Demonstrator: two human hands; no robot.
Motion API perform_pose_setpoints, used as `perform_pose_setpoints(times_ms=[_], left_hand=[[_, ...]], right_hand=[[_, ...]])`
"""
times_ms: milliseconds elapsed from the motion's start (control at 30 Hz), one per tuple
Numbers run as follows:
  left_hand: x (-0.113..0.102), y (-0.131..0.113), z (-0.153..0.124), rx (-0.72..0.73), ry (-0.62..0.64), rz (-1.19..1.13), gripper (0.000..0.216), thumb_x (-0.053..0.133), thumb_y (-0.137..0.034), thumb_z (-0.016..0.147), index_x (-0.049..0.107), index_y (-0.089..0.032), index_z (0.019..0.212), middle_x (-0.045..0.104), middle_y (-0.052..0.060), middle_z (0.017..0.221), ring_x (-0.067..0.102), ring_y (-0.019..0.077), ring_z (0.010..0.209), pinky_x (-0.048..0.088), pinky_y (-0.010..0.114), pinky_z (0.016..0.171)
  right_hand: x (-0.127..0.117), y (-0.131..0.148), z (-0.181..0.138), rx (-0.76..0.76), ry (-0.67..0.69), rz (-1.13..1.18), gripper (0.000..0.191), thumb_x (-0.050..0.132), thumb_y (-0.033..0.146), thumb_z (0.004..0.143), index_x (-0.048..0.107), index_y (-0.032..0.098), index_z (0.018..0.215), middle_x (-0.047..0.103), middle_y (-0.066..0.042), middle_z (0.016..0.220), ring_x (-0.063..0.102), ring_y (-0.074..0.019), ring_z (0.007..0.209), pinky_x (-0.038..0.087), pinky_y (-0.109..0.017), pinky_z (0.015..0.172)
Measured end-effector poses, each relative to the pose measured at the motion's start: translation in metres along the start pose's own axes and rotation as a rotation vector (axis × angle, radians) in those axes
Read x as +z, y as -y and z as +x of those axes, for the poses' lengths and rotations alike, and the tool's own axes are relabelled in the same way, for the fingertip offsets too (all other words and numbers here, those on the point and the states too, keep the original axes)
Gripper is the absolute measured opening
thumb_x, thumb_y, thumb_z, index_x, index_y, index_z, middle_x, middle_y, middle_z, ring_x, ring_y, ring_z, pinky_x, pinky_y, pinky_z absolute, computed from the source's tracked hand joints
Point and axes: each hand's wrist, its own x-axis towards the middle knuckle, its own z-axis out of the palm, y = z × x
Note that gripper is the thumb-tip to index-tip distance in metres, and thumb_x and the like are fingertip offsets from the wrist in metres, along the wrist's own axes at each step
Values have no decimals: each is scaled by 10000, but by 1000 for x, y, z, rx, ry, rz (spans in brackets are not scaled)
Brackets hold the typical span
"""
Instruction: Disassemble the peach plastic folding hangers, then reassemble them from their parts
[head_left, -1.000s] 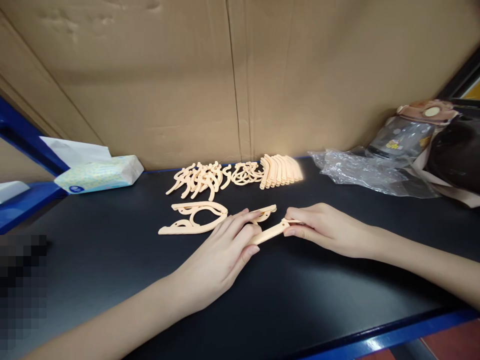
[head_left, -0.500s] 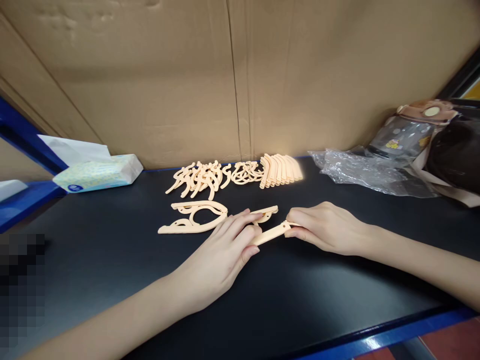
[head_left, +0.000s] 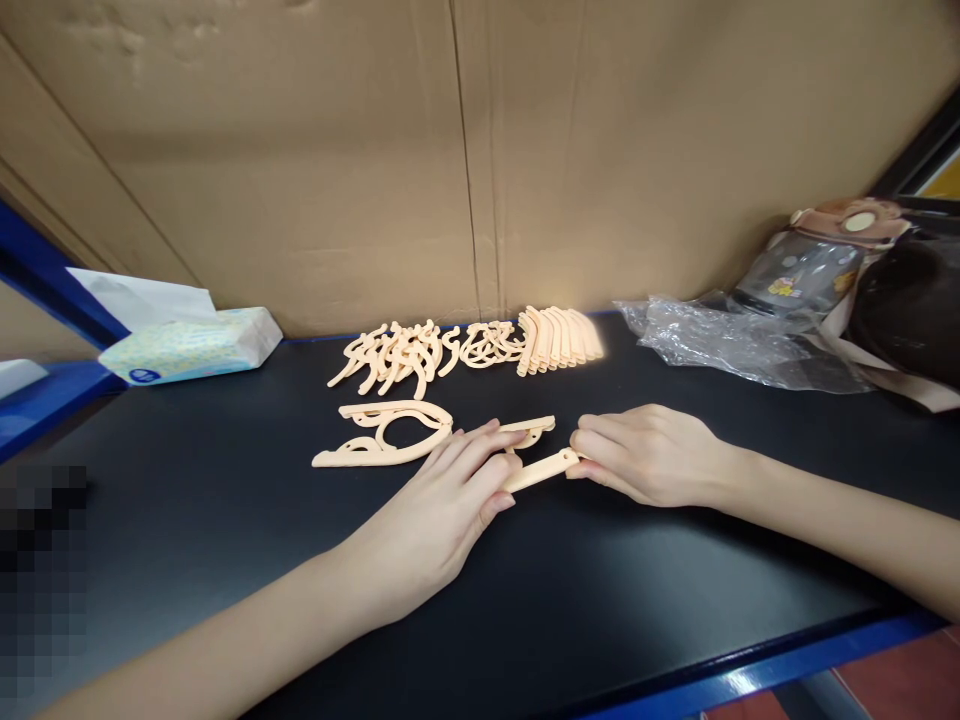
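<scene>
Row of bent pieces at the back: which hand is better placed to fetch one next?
Right, probably: the right hand has an open way to the row of bent pieces and pinches one end of the held piece, while the left hand grips its other part.

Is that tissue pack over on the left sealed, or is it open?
Open: a white tissue sticks out of the top of the tissue pack. How full it is, I cannot tell.

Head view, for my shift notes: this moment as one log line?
left hand: holding cream piece | right hand: pinching at its right end | loose pieces: behind hands
</scene>
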Motion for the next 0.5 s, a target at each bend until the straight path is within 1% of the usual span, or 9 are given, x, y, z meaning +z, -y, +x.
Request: perform_pose_setpoints(times_ms=[167,333,500], left_hand=[[-2,-1,1,5,12,0,256,319,-206,977,452,-222,1195,479,68,1325,292,221,1353,364,412,1059],[-2,-1,1,15,2,4,245,323,-206,976,458,-222,1179,462,68,1354,295,226,1352,353,423,1066],[-3,-2,2,1,24,10,221,321,-213,975,472,-218,1135,464,69,1359,308,229,1346,352,437,1066]], right_hand=[[-4,-1,3,-57,-18,-94,396,252,306,997,510,176,726,510,4,620,451,-116,503,300,-276,499],[-8,-1,3,-97,-13,-171,374,289,310,989,536,168,748,511,-3,624,438,-128,516,290,-286,503],[-9,0,4,-86,-10,-137,347,323,321,975,545,165,759,517,-6,642,446,-131,540,297,-282,521]])
